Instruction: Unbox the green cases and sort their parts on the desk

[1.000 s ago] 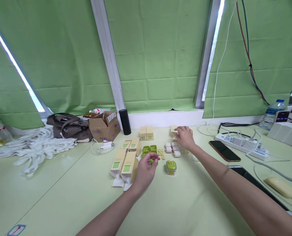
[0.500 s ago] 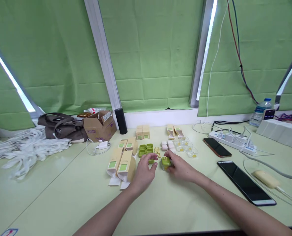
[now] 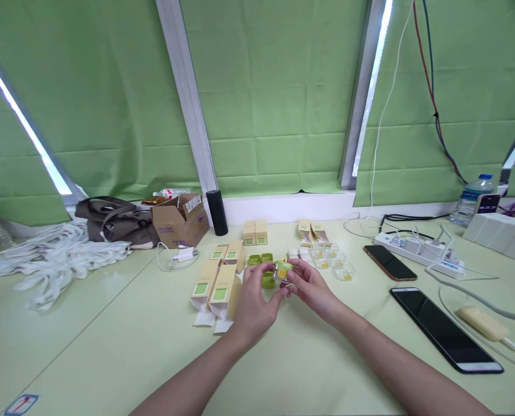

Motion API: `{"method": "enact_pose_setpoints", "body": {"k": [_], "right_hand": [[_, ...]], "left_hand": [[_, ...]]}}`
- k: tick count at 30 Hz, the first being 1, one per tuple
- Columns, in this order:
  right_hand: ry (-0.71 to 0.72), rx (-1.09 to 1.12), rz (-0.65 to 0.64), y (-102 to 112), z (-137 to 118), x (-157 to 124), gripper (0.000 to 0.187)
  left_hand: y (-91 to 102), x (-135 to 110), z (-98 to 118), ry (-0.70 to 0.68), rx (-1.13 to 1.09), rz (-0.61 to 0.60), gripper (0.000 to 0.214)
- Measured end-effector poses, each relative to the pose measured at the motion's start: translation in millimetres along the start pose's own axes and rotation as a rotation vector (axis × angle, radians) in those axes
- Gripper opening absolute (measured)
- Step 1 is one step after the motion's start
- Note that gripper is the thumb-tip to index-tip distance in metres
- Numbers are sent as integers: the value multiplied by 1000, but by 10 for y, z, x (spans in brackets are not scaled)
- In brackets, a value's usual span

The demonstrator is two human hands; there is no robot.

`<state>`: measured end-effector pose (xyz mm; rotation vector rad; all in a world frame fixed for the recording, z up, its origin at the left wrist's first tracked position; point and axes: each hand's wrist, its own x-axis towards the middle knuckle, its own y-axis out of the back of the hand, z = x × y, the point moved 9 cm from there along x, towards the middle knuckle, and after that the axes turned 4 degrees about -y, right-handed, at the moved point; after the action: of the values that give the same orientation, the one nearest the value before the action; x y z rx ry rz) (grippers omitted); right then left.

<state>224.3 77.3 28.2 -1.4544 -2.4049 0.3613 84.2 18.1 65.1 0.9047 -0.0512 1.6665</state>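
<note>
**Small case (image 3: 282,270) held in two hands, in front of the black cylinder (image 3: 217,212).**
The small case, clear with a green lid, is pinched on one side by the fingertips of the left hand (image 3: 254,303) and on the other by those of the right hand (image 3: 312,287). Both hands are curled closed around it. It is held nearer the viewer than the black cylinder and to the cylinder's right. Green trays (image 3: 260,259) lie between cylinder and case. Tan cartons (image 3: 217,289) are laid directly in front of the cylinder, and clear cups (image 3: 333,263) are set well to its right.
</note>
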Motion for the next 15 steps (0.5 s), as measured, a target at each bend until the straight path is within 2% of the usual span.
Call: {"method": "enact_pose_setpoints", "body": {"k": [3, 8, 11, 13, 15], "right_hand": [[45, -54, 42, -28, 16, -41, 50], [142, -81, 15, -105, -73, -97, 44], [191, -53, -7, -82, -144, -137, 43], [230, -71, 15, -36, -198, -164, 42], [279, -113, 61, 12, -261, -195, 40]], "left_hand": [[9, -27, 8, 35, 60, 41, 61], [84, 4, 1, 44, 59, 107, 48], [19, 43, -141, 137, -249, 87, 49], [-102, 63, -223, 227, -599, 35, 46], [-224, 72, -241, 315, -954, -24, 34]]}}
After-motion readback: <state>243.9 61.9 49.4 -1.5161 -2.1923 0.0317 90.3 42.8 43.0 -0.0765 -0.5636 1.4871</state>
